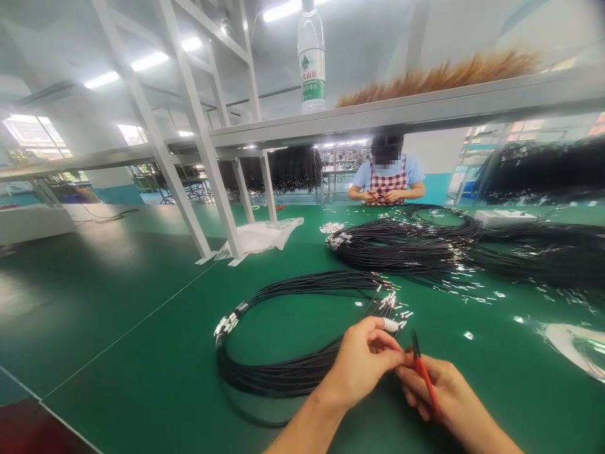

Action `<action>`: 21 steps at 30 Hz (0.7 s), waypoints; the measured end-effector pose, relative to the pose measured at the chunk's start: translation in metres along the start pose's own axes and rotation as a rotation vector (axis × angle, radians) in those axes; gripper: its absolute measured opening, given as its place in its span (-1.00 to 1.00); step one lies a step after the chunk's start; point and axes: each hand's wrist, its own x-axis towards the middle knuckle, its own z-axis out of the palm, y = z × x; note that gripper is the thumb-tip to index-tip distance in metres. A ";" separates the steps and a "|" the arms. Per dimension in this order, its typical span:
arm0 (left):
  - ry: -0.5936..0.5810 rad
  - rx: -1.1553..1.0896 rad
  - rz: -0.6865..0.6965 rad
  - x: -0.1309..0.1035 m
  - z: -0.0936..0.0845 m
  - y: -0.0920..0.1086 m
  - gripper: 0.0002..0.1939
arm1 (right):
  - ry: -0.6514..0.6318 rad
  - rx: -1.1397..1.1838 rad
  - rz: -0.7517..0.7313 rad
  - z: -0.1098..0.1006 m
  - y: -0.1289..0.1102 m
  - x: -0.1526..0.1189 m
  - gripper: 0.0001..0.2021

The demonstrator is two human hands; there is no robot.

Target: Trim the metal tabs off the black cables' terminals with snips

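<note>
My left hand [362, 359] is closed in a pinch, and a white covering [390, 324] wraps one fingertip. Whatever lies between its fingertips is too small or hidden to make out. Touching those fingertips, my right hand [435, 388] holds red-handled scissors [426, 381], dark blades pointing up. A looped bundle of black cables [278, 378] lies behind and left of my hands. Its metal connectors [227, 325] sit at the left bend, and bare or tinned ends [390, 302] fan out just beyond my left hand. One loose cable [255, 419] curves beneath my left forearm.
A larger heap of black cables [401, 246] lies farther back, near small silvery pieces [332, 227]. A plastic bag [265, 236] rests by the shelf legs [222, 189]. Overhead, a shelf [378, 113] carries a water bottle [312, 69]. Opposite sits a person in a checked apron [390, 180].
</note>
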 end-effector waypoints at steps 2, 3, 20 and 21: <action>0.036 0.024 0.012 0.001 0.000 -0.003 -0.63 | 0.003 0.002 0.012 -0.001 0.002 0.002 -0.65; 0.056 0.031 0.013 0.002 0.000 -0.004 -0.64 | 0.010 0.006 0.017 -0.001 0.002 0.002 -0.64; 0.198 0.488 0.200 -0.008 -0.001 -0.014 -0.78 | 0.016 0.000 0.048 -0.003 0.009 0.005 -0.59; 0.198 0.492 0.201 -0.008 0.000 -0.013 -0.77 | 0.015 -0.003 0.045 -0.003 0.008 0.004 -0.59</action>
